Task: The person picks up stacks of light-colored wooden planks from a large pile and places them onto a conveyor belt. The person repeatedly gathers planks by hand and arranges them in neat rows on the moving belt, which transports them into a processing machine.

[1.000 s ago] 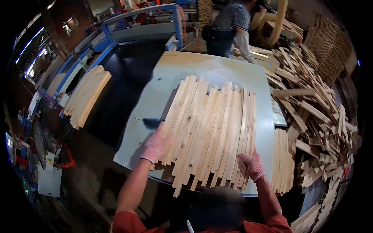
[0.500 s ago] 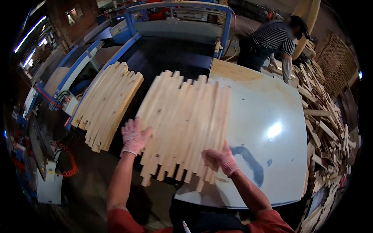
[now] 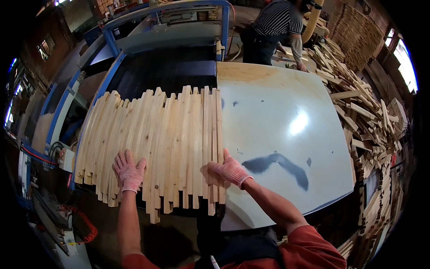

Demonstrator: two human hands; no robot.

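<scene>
A row of several pale wooden slats [image 3: 165, 139] lies side by side across the black conveyor belt [image 3: 165, 71] and the left edge of the pale table [image 3: 286, 134]. My left hand [image 3: 129, 170], in a pink knit glove, lies flat on the near ends of the left slats. My right hand [image 3: 229, 169], gloved the same, presses flat on the right slats at the table's left edge. Neither hand grips a slat.
A blue-framed machine [image 3: 170, 18] stands behind the belt. Another person in a striped shirt [image 3: 277, 22] works at the table's far side. Heaps of loose wood pieces [image 3: 363, 107] fill the right. A dark smear [image 3: 282, 163] marks the table.
The slats have slid left, off the table and onto the black belt, joining the earlier row there. Both my hands moved left with them.
</scene>
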